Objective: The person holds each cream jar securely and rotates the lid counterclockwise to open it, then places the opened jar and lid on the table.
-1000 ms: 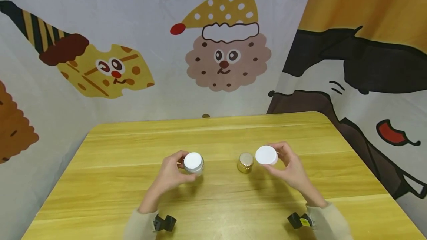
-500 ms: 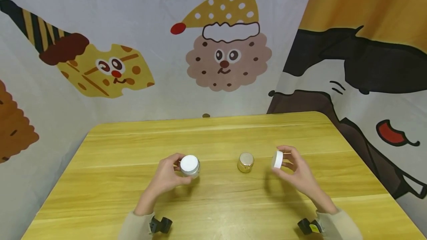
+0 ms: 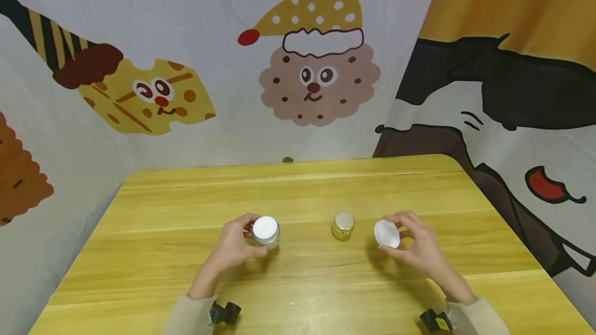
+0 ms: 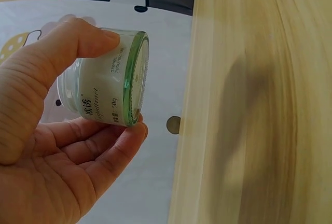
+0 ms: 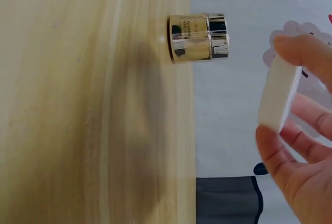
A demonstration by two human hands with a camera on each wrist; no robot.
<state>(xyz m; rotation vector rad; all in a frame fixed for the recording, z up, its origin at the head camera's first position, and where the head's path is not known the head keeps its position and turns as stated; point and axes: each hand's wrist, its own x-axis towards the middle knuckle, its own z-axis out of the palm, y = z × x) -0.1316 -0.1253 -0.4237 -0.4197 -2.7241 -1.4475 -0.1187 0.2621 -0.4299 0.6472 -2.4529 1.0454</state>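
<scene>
My left hand [image 3: 237, 242] grips a small glass cream jar [image 3: 267, 232] by its sides, above the table. In the left wrist view the jar [image 4: 106, 76] has a greenish glass base and printed text reading 50g, with the thumb on one side and fingers on the other. A white round lid [image 3: 387, 234] is pinched by its rim in my right hand [image 3: 416, 244], tilted so its round face shows in the head view. The right wrist view shows the lid [image 5: 279, 92] edge-on between thumb and fingers. Between the hands a gold jar [image 3: 343, 226] stands upright on the table.
The wooden table [image 3: 298, 283] reaches back to a white curtain [image 3: 233, 143] printed with cartoon food figures. A dark band with a small camera [image 3: 225, 313] sits on the left wrist, and a similar camera [image 3: 435, 320] on the right.
My right hand has moved to the right, away from the gold jar, and turned the lid over. The left hand has shifted slightly left with the cream jar.
</scene>
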